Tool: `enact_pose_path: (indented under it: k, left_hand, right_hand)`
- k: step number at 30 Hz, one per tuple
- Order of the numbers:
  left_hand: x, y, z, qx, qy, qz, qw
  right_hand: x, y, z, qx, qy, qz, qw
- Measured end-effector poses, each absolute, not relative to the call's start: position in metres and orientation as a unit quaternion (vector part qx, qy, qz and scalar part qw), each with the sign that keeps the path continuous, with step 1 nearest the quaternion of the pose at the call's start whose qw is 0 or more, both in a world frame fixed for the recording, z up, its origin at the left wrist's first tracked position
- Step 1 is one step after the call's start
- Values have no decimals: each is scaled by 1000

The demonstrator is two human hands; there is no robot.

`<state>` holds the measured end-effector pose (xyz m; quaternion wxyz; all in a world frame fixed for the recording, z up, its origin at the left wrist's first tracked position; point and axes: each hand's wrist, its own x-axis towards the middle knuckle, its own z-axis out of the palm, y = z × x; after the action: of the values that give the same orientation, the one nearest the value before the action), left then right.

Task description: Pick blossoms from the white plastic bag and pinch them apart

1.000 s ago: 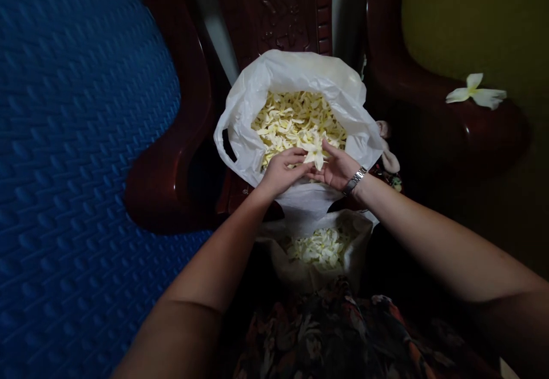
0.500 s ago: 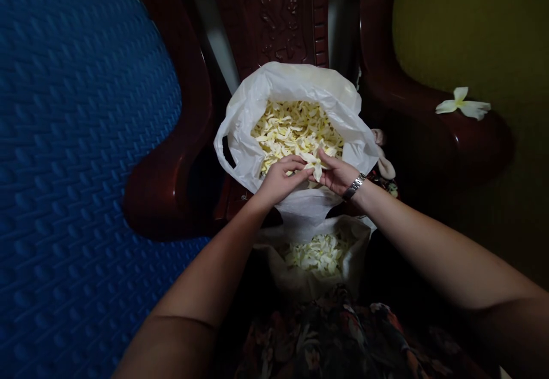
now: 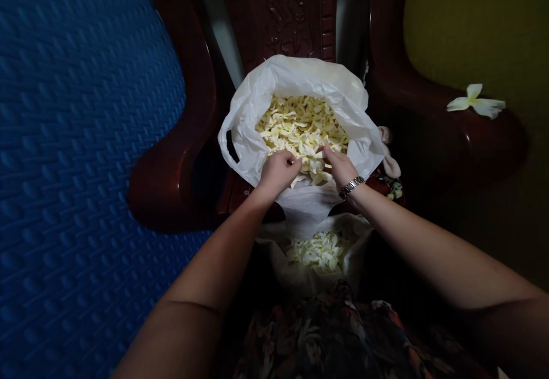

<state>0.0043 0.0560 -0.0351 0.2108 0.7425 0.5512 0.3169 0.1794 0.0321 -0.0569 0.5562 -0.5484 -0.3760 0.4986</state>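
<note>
Holding my left hand [image 3: 278, 171] and right hand [image 3: 340, 167] close together, I pinch one flower [image 3: 311, 168] over the near rim of the white bag [image 3: 253, 156]; I should peel gently so petals fall inside.

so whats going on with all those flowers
A person sits facing a dark wooden chair with a white plastic bag of pale yellow-white flowers on its seat. Both hands are in the bag's mouth: the left hand and right hand, a watch at its wrist, gather flowers at the near edge. A smaller bag of flowers rests on the lap, and one loose flower lies on the armrest.
</note>
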Motion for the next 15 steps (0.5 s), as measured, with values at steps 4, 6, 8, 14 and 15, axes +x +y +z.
enact_pose_path:
  k: [4, 6, 8, 14, 15]
  left_hand:
    - [-5, 65, -42, 717, 603, 280, 210]
    - [-10, 71, -48, 711, 606, 264, 239]
    - [-12, 75, -52, 707, 598, 262, 272]
    - [-8, 70, -44, 676, 520, 316, 417]
    - [-7, 67, -40, 650, 499, 334, 466]
  right_hand:
    - [187, 36, -53, -546, -383, 436, 604]
    - [191, 37, -48, -533, -364, 456, 613]
    - [192, 37, -41, -510, -321, 526, 600]
    - [196, 36, -37, -497, -204, 665, 519]
    - [197, 36, -38, -500, -193, 671, 513]
